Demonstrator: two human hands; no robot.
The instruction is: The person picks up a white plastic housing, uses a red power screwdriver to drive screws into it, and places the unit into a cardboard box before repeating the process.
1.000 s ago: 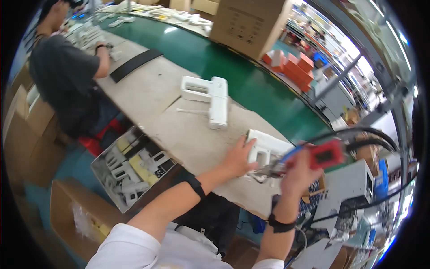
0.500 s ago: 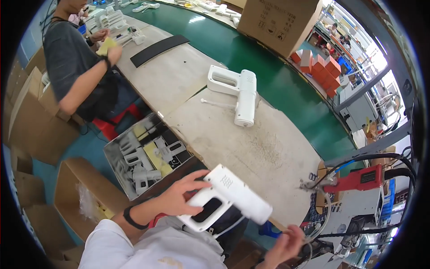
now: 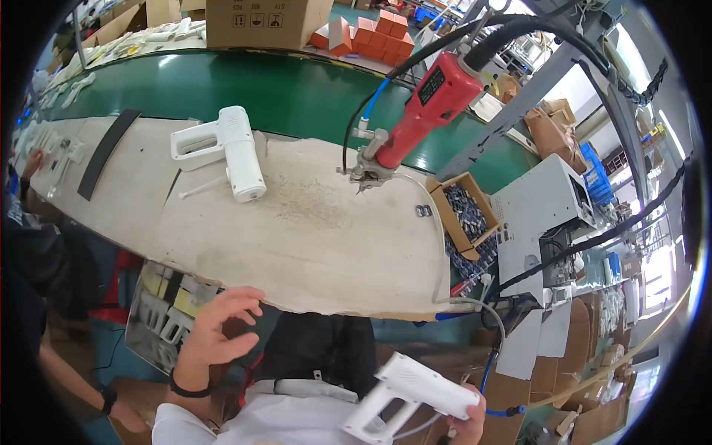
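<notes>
Head view, R hand gripping wht plastic gun-shaped unit, L hand unclenched

Printed symbols on cardboard box, unreadable dark label on red tool

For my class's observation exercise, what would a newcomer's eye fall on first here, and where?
Probably the bright red tool, tilted over the far right part of the pale worktop. Next, perhaps, the white gun-shaped device lying on the worktop left of that tool, and the matching white device in the right grip near the bottom edge. Orange boxes stacked at the top may also catch the eye.
</notes>
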